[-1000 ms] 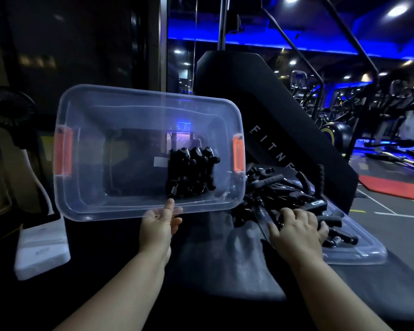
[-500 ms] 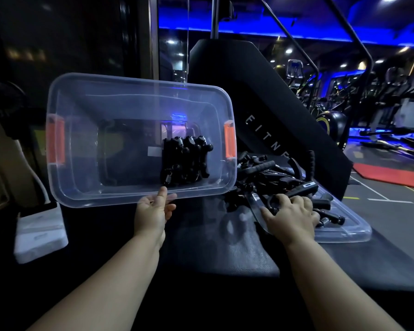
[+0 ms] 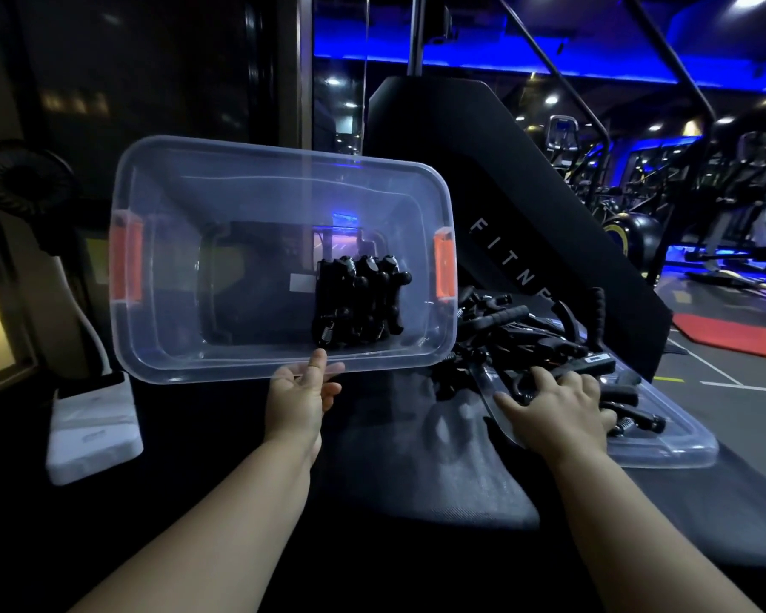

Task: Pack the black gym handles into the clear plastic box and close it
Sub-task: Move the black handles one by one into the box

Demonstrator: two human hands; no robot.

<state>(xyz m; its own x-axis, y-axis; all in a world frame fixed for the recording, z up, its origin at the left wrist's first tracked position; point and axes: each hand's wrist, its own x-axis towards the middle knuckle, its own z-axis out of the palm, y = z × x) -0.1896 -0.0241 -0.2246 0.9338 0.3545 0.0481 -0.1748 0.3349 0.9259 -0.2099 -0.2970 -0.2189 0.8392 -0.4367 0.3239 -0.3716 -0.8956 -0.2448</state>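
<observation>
The clear plastic box (image 3: 222,241) is tipped up on its long edge, its opening facing the camera, with a row of black gym handles (image 3: 358,303) stacked against its lower right side. The left hand (image 3: 301,400) pinches the box's lower rim, thumb in front. Right of the box, loose handles (image 3: 518,329) lie heaped on the clear lid (image 3: 673,444), which rests on the dark surface (image 3: 416,471); the right hand (image 3: 558,409) lies on this heap, fingers (image 3: 545,378) curled among them, grip unclear.

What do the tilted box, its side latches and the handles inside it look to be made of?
Box: clear glossy plastic; the background shows through. Latches: opaque orange, probably plastic. Handles: matte black grips, rubber or foam by the look, with small metal springs.
</observation>
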